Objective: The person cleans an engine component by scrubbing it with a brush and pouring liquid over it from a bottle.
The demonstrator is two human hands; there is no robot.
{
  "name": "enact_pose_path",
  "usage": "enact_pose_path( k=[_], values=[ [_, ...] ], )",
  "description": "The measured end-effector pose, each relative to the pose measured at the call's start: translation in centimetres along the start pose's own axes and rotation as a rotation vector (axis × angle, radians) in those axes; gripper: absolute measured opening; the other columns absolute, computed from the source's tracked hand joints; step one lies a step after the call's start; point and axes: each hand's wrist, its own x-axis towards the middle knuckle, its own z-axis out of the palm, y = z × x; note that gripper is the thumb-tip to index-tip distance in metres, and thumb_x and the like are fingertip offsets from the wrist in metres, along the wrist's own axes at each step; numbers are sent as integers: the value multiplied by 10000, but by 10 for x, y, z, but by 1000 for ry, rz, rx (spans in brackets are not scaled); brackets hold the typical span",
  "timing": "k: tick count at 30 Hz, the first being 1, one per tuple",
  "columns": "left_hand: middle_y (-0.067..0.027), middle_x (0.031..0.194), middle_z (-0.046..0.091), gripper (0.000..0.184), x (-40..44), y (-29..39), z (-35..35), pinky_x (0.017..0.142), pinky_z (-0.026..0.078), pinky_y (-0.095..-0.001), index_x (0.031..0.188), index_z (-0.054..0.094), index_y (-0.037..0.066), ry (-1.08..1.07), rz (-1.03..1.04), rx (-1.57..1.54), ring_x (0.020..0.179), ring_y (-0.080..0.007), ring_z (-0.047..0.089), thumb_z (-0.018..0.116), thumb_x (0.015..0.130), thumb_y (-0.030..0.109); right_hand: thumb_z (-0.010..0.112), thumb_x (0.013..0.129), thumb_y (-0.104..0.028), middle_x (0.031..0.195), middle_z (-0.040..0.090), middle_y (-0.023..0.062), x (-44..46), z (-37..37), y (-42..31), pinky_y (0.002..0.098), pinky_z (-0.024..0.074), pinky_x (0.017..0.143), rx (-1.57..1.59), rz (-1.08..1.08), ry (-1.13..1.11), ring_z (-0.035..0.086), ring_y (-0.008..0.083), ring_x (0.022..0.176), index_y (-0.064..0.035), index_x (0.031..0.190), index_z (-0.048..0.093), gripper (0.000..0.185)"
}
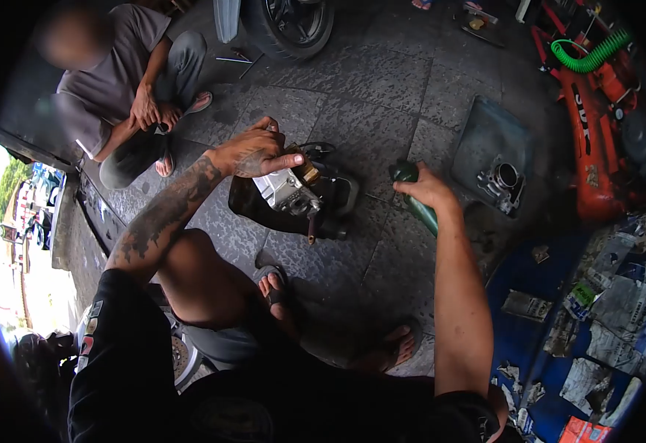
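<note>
My left hand [258,153] is over a silver engine part [282,190], its thumb stretched out near a gold-coloured piece [308,174] on top. Some of its fingers are bent or hidden, and I see nothing held in it. I cannot tell whether the palm touches the metal. The engine part sits in a dark pan [243,198] on the floor. To the right, my right hand [430,189] is wrapped round a dark green bottle [422,214], which is tilted with its top end toward the engine part.
A grey tray [478,136] at right bears a metal cylinder block [503,179]. Beyond it stands a red air compressor [589,148] with a green coiled hose [592,55]. Another person [120,81] squats at upper left. A motorcycle wheel [287,26] and thin tools [238,60] lie ahead.
</note>
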Motion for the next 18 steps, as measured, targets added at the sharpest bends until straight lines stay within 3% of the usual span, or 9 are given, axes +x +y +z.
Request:
enact_pose_path(
  k=[1, 4, 7, 10, 15, 18],
  values=[
    [-103, 641, 575, 720, 2, -2, 1, 996, 297, -402, 587, 597, -2, 27, 1, -14, 859, -255, 511, 335, 1009, 518, 762, 713, -443, 1276, 585, 177, -4, -7, -5, 469, 471, 939, -29, 0, 10, 613, 330, 1105, -64, 1358, 453, 809],
    [-78, 595, 521, 803, 2, -5, 7, 992, 310, -376, 539, 563, 18, 64, 46, -42, 807, -205, 473, 252, 992, 604, 768, 702, -396, 1306, 581, 158, -30, -13, -29, 447, 456, 974, -562, -71, -169, 587, 318, 1169, -87, 1366, 470, 790],
    [-51, 563, 483, 824, 6, -2, 7, 968, 324, -346, 494, 540, 32, 116, 64, -72, 772, -179, 439, 252, 979, 634, 772, 713, -345, 1221, 649, 96, -50, -7, -45, 395, 481, 949, -920, -69, -312, 595, 255, 1177, -105, 1232, 626, 590],
    [-91, 590, 523, 778, 5, 1, 3, 981, 315, -364, 533, 562, 11, 73, 17, -60, 820, -233, 481, 279, 1008, 558, 798, 680, -364, 1184, 657, 132, -45, 14, -25, 430, 480, 929, -1031, -69, -444, 605, 279, 1146, -97, 1310, 539, 731],
    [-82, 579, 517, 796, 0, 2, 2, 969, 324, -350, 524, 561, 12, 105, -31, -82, 807, -226, 465, 272, 1002, 579, 714, 772, -262, 1259, 632, 77, -46, 44, -10, 420, 497, 888, -1189, -119, -429, 621, 266, 1133, -116, 1264, 607, 524],
    [-78, 576, 521, 800, -3, 3, 5, 963, 326, -345, 526, 567, 11, 132, -57, -85, 812, -218, 454, 274, 1000, 584, 674, 808, -235, 1282, 621, 82, -45, 55, -11, 414, 497, 894, -1200, -138, -431, 605, 272, 1164, -119, 1278, 598, 490]
  ],
)
